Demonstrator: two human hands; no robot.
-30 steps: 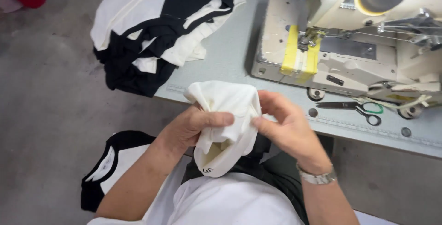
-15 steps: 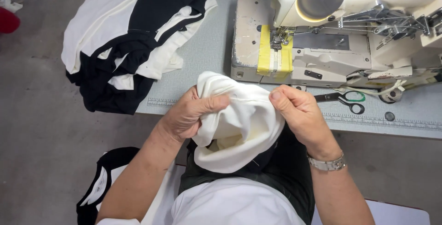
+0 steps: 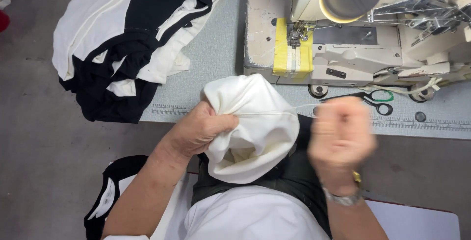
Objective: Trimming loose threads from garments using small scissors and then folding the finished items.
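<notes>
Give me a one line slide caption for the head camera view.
Left hand bunches white fabric while the blurred right hand draws a thread sideways beside the sewing machine.

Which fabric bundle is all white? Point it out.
The white bundle gripped in the left hand; the table pile and floor pile mix black and white.

A big sewing machine [image 3: 353, 34] sits on the grey table [image 3: 216, 58]. It has a yellow patch near the needle. Scissors [image 3: 374, 99] with black and green handles lie just in front of it. A pile of black and white clothes [image 3: 132, 39] hangs over the table's left edge.
</notes>
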